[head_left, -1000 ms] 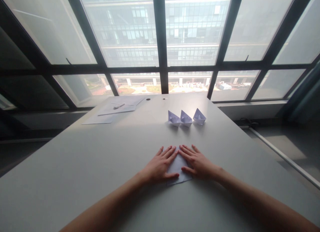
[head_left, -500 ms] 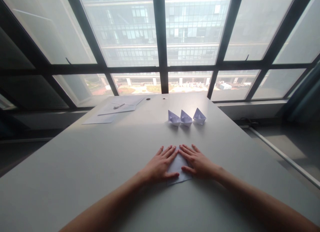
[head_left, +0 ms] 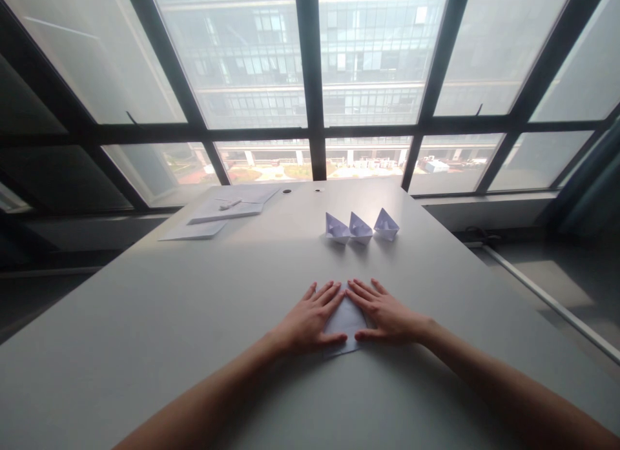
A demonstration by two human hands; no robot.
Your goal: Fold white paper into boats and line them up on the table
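Note:
A folded piece of white paper (head_left: 346, 324) lies flat on the table in front of me, its narrow end pointing away. My left hand (head_left: 310, 321) rests flat on its left side, fingers stretched and thumb across the lower part. On the right side, my right hand (head_left: 385, 314) lies flat in the same way, its thumb at the lower right. The index fingertips of both hands nearly meet at the paper's top. Both hands are open, and they hide the paper's side edges.
Three folded paper boats stand beyond my hands: a left one (head_left: 337, 230), a middle one (head_left: 360, 230) and a right one (head_left: 386, 226). Sheets of paper (head_left: 203, 212) lie at the far left of the white table (head_left: 194, 295), with a small white item (head_left: 230, 204) on top. Windows rise behind.
My right thumb and palm have shifted slightly, and the paper's lower right corner shows less. My left hand stays in place. The boats have not moved.

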